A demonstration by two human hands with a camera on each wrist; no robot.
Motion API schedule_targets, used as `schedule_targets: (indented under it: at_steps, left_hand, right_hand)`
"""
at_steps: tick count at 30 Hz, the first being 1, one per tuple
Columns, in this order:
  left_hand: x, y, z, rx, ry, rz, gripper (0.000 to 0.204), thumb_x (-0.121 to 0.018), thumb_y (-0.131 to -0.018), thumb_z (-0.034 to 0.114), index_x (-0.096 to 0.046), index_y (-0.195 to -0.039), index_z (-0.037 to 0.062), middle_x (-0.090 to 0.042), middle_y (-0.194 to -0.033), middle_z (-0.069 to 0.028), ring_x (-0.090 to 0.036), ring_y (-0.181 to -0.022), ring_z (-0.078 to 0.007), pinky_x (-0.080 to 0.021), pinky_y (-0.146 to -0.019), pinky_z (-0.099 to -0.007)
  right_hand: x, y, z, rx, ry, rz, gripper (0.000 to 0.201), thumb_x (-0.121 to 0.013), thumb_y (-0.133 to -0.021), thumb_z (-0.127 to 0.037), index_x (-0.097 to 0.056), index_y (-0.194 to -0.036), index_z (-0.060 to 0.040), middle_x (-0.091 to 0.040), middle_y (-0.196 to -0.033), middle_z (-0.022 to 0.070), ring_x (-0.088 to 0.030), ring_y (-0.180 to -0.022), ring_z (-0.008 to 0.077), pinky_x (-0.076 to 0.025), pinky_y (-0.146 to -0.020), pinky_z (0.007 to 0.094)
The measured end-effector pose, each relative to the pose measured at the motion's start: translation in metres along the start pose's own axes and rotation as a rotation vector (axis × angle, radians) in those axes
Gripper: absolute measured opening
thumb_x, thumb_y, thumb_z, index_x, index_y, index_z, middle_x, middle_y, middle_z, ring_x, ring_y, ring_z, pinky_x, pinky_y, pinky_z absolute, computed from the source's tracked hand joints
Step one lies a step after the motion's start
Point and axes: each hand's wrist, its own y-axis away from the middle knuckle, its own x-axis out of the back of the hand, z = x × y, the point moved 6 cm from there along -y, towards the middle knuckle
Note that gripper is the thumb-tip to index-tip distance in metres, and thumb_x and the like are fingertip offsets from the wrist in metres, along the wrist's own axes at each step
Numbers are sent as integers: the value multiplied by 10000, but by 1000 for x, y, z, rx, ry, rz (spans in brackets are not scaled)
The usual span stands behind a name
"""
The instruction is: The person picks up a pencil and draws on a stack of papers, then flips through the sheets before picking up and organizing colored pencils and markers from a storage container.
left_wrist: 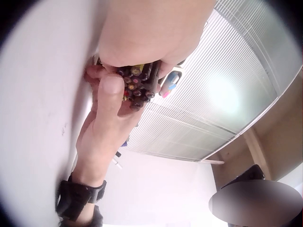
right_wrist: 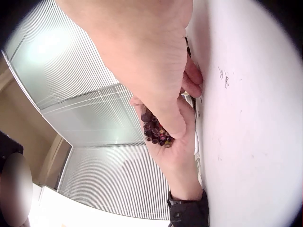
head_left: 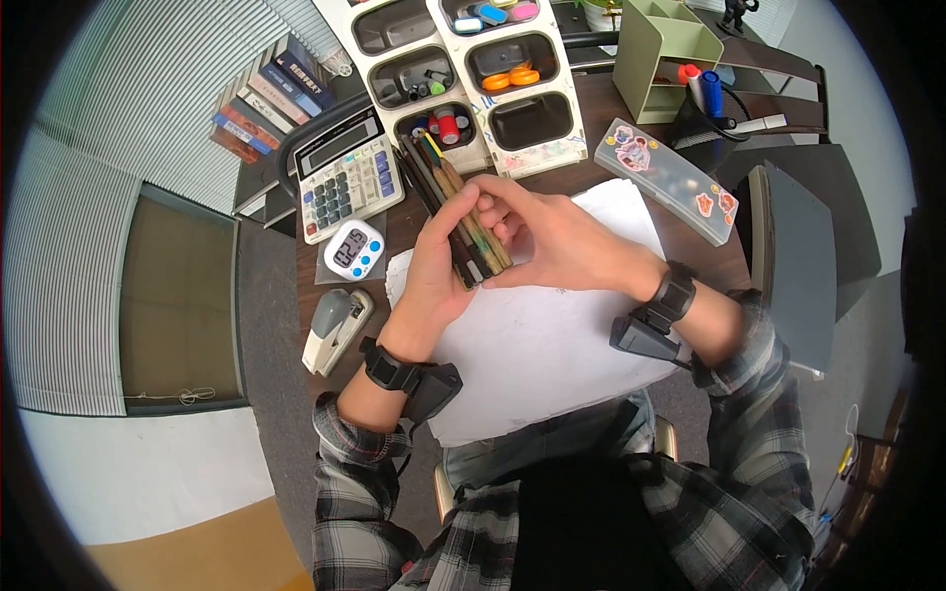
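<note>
A bundle of dark and wooden pencils (head_left: 481,229) is held between both hands above white paper (head_left: 552,345). The left hand (head_left: 434,261) grips it from the left, thumb along the side. From the right, the right hand (head_left: 567,236) wraps it with thumb and curled fingers. Round pencil ends (left_wrist: 136,87) show packed together in the left wrist view, beside the right thumb. In the right wrist view the same ends (right_wrist: 156,132) lie against the left palm. The far tips point toward the organizer (head_left: 542,163); some fingers are hidden behind the bundle.
A calculator (head_left: 350,187), a white timer (head_left: 354,248) and a stapler (head_left: 337,330) lie on the left. On the right are a clear pencil case (head_left: 670,182), a mesh pen cup (head_left: 702,138) and a green holder (head_left: 655,59). Organizer compartments hold erasers, orange items and markers.
</note>
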Motion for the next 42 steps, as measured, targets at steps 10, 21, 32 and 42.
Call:
schedule_targets:
  at_steps: [10, 21, 32, 42]
  left_hand:
    - [4, -2, -1, -16, -25, 8, 185, -629, -971, 263, -586, -892, 102, -587, -796, 2, -588, -773, -125, -508, -737, -279]
    - [9, -6, -5, -23, -62, 15, 183, -653, -954, 258, -591, -902, 94, -591, -803, -8, -601, -767, -132, -515, -729, -272]
    - [11, -8, -7, -38, -85, -27, 190, -673, -943, 253, -586, -928, 86, -588, -804, -15, -609, -768, -132, -524, -686, -267]
    - [5, 1, -2, -91, -118, 159, 181, -674, -948, 217, -591, -958, 57, -616, -832, -26, -629, -744, -121, -554, -682, -264]
  right_hand:
    - [-1, -1, 2, -54, 4, -34, 1018, -920, -659, -301, -337, -1456, -50, -656, -1014, 144, -672, -880, 282, -552, -813, 373]
    - [1, 0, 1, -11, 24, -16, 921, -885, -716, -319, -360, -1404, -5, -676, -998, 201, -695, -866, 351, -576, -796, 398]
    - [0, -1, 1, -89, 49, -61, 981, -890, -707, -333, -326, -1435, 5, -676, -986, 209, -694, -852, 342, -577, -784, 391]
    - [-8, 3, 2, -41, 49, 30, 947, -880, -706, -324, -326, -1421, -43, -637, -921, 201, -659, -776, 371, -543, -689, 411]
